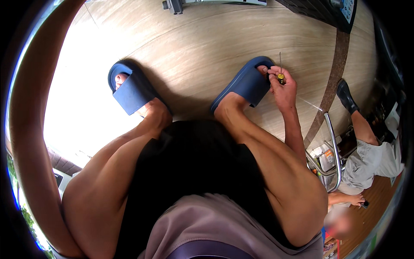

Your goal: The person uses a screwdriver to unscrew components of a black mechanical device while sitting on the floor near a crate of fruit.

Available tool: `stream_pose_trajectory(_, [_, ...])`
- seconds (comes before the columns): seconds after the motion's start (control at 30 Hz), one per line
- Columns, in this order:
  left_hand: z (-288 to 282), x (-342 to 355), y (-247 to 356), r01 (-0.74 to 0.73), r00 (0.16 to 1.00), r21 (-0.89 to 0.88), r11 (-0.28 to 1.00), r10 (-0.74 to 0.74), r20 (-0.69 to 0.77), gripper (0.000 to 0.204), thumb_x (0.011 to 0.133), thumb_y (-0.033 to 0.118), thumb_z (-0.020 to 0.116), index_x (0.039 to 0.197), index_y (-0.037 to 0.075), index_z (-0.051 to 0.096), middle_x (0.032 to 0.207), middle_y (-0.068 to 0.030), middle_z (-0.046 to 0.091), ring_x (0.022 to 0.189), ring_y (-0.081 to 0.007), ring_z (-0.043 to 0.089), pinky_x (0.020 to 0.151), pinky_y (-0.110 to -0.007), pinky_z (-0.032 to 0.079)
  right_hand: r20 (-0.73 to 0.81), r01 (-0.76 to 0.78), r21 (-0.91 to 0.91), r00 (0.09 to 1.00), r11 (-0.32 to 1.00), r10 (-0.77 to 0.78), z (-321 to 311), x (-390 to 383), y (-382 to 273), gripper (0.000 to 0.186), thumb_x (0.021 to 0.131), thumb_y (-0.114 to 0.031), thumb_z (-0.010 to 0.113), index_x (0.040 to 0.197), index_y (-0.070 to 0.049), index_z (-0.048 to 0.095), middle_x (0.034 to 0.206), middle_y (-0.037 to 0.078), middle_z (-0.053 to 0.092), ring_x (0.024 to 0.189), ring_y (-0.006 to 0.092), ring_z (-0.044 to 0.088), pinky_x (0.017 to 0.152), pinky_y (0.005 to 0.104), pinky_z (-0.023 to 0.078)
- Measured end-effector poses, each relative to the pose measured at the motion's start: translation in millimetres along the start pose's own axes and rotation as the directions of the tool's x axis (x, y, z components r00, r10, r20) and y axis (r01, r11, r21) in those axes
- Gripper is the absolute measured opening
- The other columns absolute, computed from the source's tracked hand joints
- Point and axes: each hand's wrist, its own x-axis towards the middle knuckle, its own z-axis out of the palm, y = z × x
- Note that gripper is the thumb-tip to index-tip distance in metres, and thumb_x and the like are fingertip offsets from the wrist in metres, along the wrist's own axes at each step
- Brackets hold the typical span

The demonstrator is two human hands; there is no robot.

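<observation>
My right hand (282,88) is closed around the yellow and black handle of a small screwdriver (280,78), its thin metal shaft pointing up. The hand is low, beside the front of a blue slide sandal (239,88) on my right foot. A second blue slide (133,93) is on my left foot. My left forearm (32,121) runs up along the left side and out of the top of the picture, so that hand is out of sight.
A dark appliance (321,11) and a metal piece (172,5) are at the top edge, on beige flooring (198,43) with a brown strip. At right, another person (371,162) sits by a chrome tubular frame (333,142), with a small dark object in a hand.
</observation>
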Motion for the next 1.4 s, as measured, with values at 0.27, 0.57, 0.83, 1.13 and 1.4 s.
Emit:
stream_pose_trajectory(0.27, [0.0,-1.0,-4.6,0.024,1.000,-0.009,1.000,-0.024,0.004,0.049,0.104,0.047,0.050,0.106,0.003,0.073,0.097,-0.0207,0.073,0.088,-0.0376,0.070,0.080,-0.050,0.055,0.042,0.051,-0.028,0.998,0.998,-0.050,6.2,-3.9,-12.2,0.021,0.096,-0.003,0.066,0.116,-0.004,0.070,0.102,0.001,0.076,0.079,0.0034,0.064,0.058,0.0217,0.051])
stream_pose_trajectory(0.57, [13.5,-10.4,-6.8,0.029,1.000,0.009,1.000,-0.029,-0.004,0.049,0.104,0.046,0.050,0.107,0.003,0.073,0.098,-0.0206,0.073,0.088,-0.0370,0.070,0.080,-0.049,0.055,0.050,0.172,-0.072,0.984,0.982,-0.169,8.3,-5.9,-12.9,0.014,0.095,0.000,0.064,0.110,0.002,0.065,0.106,0.011,0.077,0.096,0.0159,0.073,0.088,0.0300,0.057])
stream_pose_trajectory(0.83, [11.6,-17.5,-5.3,0.030,0.999,0.024,0.999,-0.031,0.014,0.048,0.104,0.046,0.050,0.108,0.003,0.073,0.098,-0.0204,0.073,0.088,-0.0364,0.071,0.081,-0.049,0.055,-0.077,0.235,-0.184,0.965,0.954,-0.252,4.9,1.6,6.0,0.022,0.088,-0.003,0.070,0.109,0.001,0.067,0.103,0.014,0.075,0.096,0.0251,0.074,0.088,0.0341,0.057])
stream_pose_trajectory(1.13, [12.3,-18.3,-7.7,0.028,0.999,0.048,0.998,-0.029,0.020,0.047,0.105,0.045,0.050,0.109,0.004,0.073,0.099,-0.0203,0.074,0.088,-0.0357,0.071,0.081,-0.049,0.055,-0.549,-0.211,-0.335,0.835,0.918,-0.009,-113.3,30.8,26.3,0.029,0.085,-0.021,0.070,0.107,-0.002,0.072,0.092,0.016,0.073,0.085,0.0269,0.069,0.079,0.0393,0.053])
stream_pose_trajectory(1.4, [11.2,-21.9,4.7,0.018,1.000,0.037,0.999,-0.018,0.014,0.047,0.105,0.044,0.050,0.110,0.004,0.073,0.100,-0.0201,0.074,0.089,-0.0351,0.071,0.082,-0.048,0.056,-0.661,-0.277,0.091,0.702,0.956,0.266,-315.8,45.5,132.4,0.007,0.085,-0.008,0.062,0.090,-0.003,0.065,0.066,0.003,0.055,0.053,0.0148,0.053,0.045,0.0315,0.039])
